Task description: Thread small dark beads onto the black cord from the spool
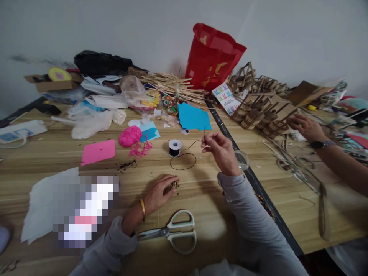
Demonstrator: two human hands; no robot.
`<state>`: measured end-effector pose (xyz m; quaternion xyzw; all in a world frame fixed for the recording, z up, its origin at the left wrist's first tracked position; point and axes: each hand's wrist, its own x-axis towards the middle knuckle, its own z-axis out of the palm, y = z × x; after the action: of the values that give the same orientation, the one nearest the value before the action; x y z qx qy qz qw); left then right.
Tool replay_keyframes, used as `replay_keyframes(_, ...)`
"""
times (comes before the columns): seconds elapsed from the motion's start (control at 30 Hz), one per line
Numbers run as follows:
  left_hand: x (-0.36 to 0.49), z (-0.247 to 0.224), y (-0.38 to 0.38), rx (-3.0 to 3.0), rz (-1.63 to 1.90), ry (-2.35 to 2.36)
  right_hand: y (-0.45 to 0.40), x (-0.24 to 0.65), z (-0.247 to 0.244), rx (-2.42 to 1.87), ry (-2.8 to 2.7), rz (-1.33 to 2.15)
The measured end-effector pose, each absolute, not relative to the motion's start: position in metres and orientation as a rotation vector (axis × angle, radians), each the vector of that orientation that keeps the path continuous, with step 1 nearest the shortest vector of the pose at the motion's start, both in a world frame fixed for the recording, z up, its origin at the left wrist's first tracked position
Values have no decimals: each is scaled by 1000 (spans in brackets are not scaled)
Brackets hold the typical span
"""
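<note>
Tabletop of pale wood grain meets a plain grey wall, with a dark strip crossing it lengthwise. Clutter lines the back: plastic bags, thin wooden sticks, a red bag and small woven baskets, where a co-worker's hand reaches. Nearer, the right hand pinches a dark cord leading from an upright spool. The left hand rests, thumb and fingers apart, around small beads on the wood, beyond open-handled scissors.
</note>
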<state>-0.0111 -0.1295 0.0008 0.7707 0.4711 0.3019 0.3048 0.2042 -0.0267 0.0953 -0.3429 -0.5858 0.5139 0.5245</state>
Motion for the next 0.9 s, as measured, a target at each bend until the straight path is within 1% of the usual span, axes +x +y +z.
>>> replay_keyframes(0.37, -12, 2, -127, 1990, 830, 1228, -88, 218, 143, -700, -1406, 782)
replay_keyframes(0.7, -16, 1, -125, 2016, 947, 1216, -103, 222, 158, -678, -1391, 455)
replay_keyframes(0.8, -17, 2, -123, 2019, 988, 1201, -98, 228, 161, -696, -1311, 396)
replay_keyframes(0.9, -18, 6, -122, 1985, 1023, 1213, -92, 233, 160, -672, -1264, 461)
